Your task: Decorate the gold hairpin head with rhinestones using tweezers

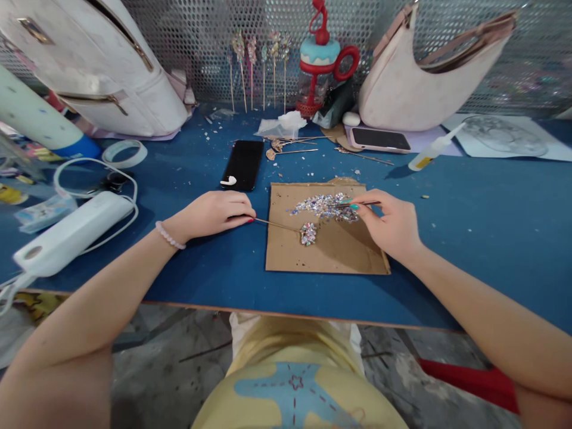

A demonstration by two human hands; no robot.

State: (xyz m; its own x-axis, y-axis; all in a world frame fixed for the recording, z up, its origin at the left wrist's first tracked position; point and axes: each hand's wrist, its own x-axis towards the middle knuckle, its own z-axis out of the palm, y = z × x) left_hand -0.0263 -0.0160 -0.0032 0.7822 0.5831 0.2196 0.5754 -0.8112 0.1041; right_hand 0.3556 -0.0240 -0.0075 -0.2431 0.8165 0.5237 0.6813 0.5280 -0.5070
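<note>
My left hand (218, 213) pinches the end of a thin metal hairpin stick (279, 224), which reaches right over a flat piece of cardboard (286, 256). At its far end, a small head covered in shiny gems (308, 233) rests on or just above the cardboard. Tweezers (369, 203) are closed in the fingers of my right hand (388, 223). Their tips point left into a loose pile of sparkling rhinestones (319, 205) on the cardboard's upper part. Whether a stone sits between the tips is too small to tell.
Behind the cardboard lie a black phone (243, 164) with an earbud, bare metal hairpins (292, 151), a pink-edged phone (379, 140) and a glue bottle (431, 152). Decorated sticks (263, 65), a red-handled cup (313, 77) and two bags stand at the back. A white power strip (75, 232) lies left.
</note>
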